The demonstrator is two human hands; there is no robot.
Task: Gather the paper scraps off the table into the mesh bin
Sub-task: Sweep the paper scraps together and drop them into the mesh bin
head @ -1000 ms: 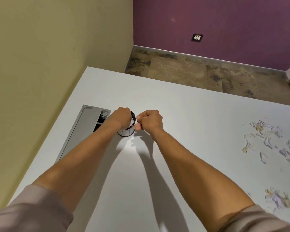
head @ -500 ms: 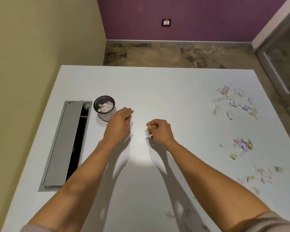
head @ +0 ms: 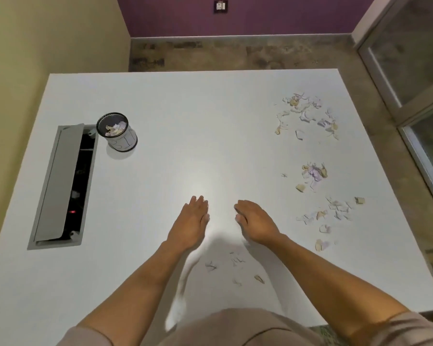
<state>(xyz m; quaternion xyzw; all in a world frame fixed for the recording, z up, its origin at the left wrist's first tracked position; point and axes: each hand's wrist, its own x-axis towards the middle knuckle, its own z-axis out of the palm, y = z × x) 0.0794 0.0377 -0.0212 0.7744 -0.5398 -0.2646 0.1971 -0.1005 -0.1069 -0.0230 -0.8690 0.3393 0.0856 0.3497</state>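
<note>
**Both hands leaving the bin empty**

Head view: the left hand [head: 191, 221] and right hand [head: 254, 222] are hovering apart, fingers relaxed, holding nothing. Both were fisted at the mesh bin [head: 117, 131] a second ago; they are now pulling back. Paper scraps [head: 308, 116] are still lying along the bench [head: 185, 108] right side, so another load seems next.

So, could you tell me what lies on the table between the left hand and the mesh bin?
Nothing: the head view shows bare white table between left hand and mesh bin.

Purple wall [head: 260, 16], mottled brown floor [head: 260, 56]
</note>
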